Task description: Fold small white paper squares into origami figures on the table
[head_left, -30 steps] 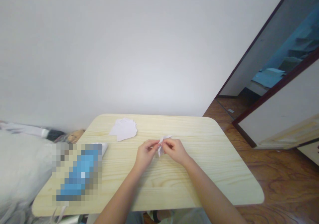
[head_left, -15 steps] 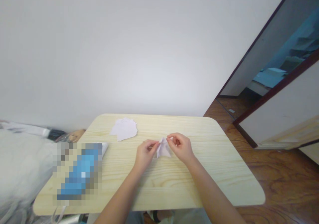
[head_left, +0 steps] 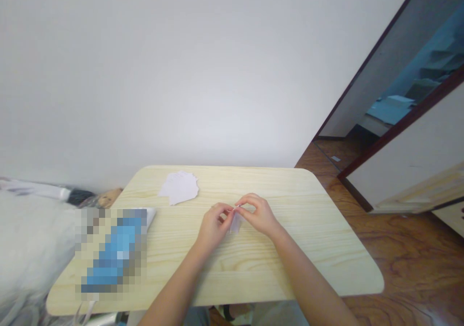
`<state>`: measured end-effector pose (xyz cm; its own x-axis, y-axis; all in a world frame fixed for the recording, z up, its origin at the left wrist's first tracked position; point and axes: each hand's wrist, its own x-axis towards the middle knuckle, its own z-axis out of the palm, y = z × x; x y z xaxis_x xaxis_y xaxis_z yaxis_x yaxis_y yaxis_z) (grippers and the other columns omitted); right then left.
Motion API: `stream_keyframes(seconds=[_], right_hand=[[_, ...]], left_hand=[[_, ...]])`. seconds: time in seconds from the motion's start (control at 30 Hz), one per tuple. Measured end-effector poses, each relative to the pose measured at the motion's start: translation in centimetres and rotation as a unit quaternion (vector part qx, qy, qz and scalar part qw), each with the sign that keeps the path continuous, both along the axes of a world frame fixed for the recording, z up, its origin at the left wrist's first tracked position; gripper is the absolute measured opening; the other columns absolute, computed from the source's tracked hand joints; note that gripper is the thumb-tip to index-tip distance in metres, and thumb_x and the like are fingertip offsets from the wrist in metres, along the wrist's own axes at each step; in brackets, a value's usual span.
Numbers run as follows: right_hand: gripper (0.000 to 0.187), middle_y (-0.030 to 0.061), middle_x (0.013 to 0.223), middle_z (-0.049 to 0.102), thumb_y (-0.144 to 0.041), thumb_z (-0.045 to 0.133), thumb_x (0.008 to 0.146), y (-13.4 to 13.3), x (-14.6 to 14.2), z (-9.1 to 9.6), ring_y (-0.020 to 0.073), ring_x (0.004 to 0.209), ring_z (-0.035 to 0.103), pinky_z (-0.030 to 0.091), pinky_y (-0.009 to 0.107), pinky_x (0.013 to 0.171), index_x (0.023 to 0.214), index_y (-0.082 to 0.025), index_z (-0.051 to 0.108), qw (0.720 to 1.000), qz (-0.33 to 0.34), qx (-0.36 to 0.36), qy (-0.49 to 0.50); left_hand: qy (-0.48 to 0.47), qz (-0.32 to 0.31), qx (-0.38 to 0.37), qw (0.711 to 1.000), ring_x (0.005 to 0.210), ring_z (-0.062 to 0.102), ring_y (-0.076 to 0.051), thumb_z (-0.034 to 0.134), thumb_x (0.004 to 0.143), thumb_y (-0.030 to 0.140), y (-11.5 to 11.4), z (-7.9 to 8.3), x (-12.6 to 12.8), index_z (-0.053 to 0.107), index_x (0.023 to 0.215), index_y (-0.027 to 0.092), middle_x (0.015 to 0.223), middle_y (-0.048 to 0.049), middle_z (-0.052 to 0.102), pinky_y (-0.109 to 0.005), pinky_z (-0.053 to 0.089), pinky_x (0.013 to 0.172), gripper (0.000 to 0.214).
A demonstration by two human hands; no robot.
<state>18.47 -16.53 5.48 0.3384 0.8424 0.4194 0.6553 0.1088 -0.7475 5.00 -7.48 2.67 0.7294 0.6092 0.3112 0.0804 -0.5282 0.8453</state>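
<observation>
Over the middle of the table, my left hand [head_left: 216, 223] and my right hand [head_left: 256, 214] meet at their fingertips. Both pinch the top edge of a small piece of folded white paper [head_left: 235, 223]. Its lower part hangs below the fingers, and the pinched edge is mostly covered by them. Farther back on the left lies a flat stack of white paper pieces [head_left: 180, 188] with a jagged right edge, apart from both hands.
The light wood table [head_left: 311, 263] has rounded corners and meets a white wall [head_left: 224, 75]. A blurred-out blue item [head_left: 119, 248] lies at the table's left. White fluffy bedding [head_left: 32, 248] is beside it. Wooden floor [head_left: 409, 253] and a doorway are on the right.
My right hand has moved slightly left, bringing the fingertips of both hands together. The paper, spread wider before, now looks narrower and gathered at its top edge.
</observation>
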Motion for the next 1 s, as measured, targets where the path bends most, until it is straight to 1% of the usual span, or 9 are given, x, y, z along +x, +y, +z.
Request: stream_keyframes(seconds=[0.1,0.2,0.37,0.63,0.83,1.0], right_hand=[[0.006,0.0034,0.076,0.064,-0.024,0.061,0.074,-0.03,-0.06,-0.04,0.0158,0.075,0.059,0.045,0.029,0.071,0.074,-0.020,0.065,1.000,0.006,0.002,0.017],[0.006,0.0034,0.076,0.065,-0.024,0.062,0.074,-0.03,-0.11,0.00,0.0157,0.075,0.059,0.046,0.029,0.071,0.074,-0.020,0.065,1.000,0.013,-0.003,0.029],[0.005,0.0033,0.076,0.065,-0.022,0.062,0.073,0.04,-0.21,0.10,0.0154,0.075,0.059,0.046,0.028,0.071,0.076,-0.020,0.066,0.999,0.017,-0.012,0.034],[0.007,0.0040,0.075,0.065,-0.023,0.060,0.074,0.09,-0.34,-0.24,0.0148,0.072,0.059,0.047,0.027,0.069,0.073,-0.019,0.066,0.999,0.008,0.001,0.047],[0.007,0.0048,0.076,0.066,-0.023,0.060,0.074,0.09,-0.51,-0.20,0.0156,0.073,0.060,0.048,0.028,0.070,0.074,-0.019,0.067,0.999,0.004,0.018,0.051],[0.008,0.0048,0.076,0.066,-0.023,0.059,0.075,0.11,-0.58,-0.18,0.0161,0.073,0.060,0.048,0.029,0.069,0.075,-0.020,0.067,0.998,0.005,0.022,0.056]], left_hand=[[-0.002,-0.009,0.027,1.000,0.070,0.057,-0.012,0.051,0.080,0.026,0.08,-0.04,0.01,0.063,0.089,0.019,0.081,-0.0041,0.064,-0.020,0.046,0.053,0.017],[-0.010,0.001,0.046,0.999,0.071,0.057,-0.012,0.051,0.080,0.026,0.21,-0.24,0.03,0.065,0.084,0.019,0.077,-0.0040,0.064,-0.021,0.045,0.056,0.016],[-0.005,0.009,0.039,0.999,0.069,0.056,-0.012,0.051,0.080,0.025,0.20,-0.20,0.00,0.065,0.081,0.019,0.075,-0.0032,0.063,-0.020,0.044,0.054,0.015],[-0.008,0.014,0.048,0.999,0.068,0.056,-0.012,0.052,0.079,0.024,0.20,-0.30,0.08,0.064,0.080,0.018,0.074,-0.0031,0.063,-0.021,0.044,0.055,0.014],[0.005,0.018,0.051,0.999,0.068,0.057,-0.013,0.051,0.079,0.025,0.23,-0.03,0.04,0.064,0.080,0.019,0.075,-0.0036,0.063,-0.022,0.046,0.058,0.015],[0.001,0.025,0.045,0.999,0.068,0.057,-0.013,0.051,0.079,0.026,0.23,-0.29,0.02,0.065,0.080,0.019,0.075,-0.0036,0.063,-0.022,0.045,0.055,0.015]])
